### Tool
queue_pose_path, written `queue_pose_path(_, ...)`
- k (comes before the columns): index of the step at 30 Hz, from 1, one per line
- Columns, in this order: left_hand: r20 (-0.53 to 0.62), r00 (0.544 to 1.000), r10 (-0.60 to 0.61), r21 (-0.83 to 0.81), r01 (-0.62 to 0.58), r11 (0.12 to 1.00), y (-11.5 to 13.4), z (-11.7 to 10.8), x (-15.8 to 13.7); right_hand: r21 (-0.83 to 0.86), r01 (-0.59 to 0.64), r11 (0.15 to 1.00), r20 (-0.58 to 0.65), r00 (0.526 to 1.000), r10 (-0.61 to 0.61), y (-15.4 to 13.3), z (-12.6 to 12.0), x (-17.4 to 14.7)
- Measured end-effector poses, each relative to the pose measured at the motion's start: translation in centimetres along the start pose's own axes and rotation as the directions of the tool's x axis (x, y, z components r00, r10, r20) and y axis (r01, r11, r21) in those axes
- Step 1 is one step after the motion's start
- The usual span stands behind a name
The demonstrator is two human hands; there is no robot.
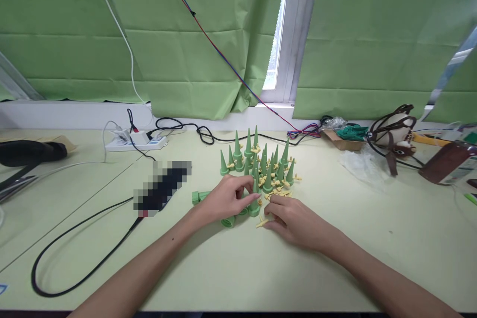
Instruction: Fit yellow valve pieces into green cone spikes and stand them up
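My left hand (228, 198) is closed around a green plastic cone-shaped spike (255, 204) that stands point up at the near side of the group. Between the thumb and fingers of my right hand (294, 221) is a small yellow plastic valve (262, 222), just right of that spike and apart from it. Several more green spikes (268, 181) stand upright behind both hands, many with yellow valves at their sides. Loose yellow valves (278, 193) lie in a pile beyond my right fingers. Under and beside my left hand, green pieces (228, 221) lie on their sides, partly hidden.
A blurred dark device (164, 189) with a looping black cable lies left on the table (335, 268). Behind it is a white power strip (137, 144). At the right are a cardboard box (341, 141), clear plastic, a strapped bag (395, 131) and a brown bottle (449, 161).
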State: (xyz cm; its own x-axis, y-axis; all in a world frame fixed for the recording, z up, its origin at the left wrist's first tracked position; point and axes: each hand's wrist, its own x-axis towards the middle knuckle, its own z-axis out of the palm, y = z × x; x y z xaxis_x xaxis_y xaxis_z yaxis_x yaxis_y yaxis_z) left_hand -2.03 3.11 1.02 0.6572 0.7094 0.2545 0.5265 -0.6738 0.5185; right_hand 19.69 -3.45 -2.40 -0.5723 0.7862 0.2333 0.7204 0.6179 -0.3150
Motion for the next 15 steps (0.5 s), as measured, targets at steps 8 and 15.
queue_pose_path(8, -0.04, 0.997, 0.068, 0.083, -0.064, 0.994, -0.36, 0.44, -0.11, 0.041, 0.0, 0.999, 0.011, 1.0, -0.001, -0.15, 0.21, 0.24)
queue_pose_path(15, -0.182, 0.961, 0.206, 0.186, -0.172, 0.967, -0.28, 0.12, -0.22, 0.084, 0.037, 0.996, -0.048, 0.998, -0.033, -0.18, -0.03, 0.21)
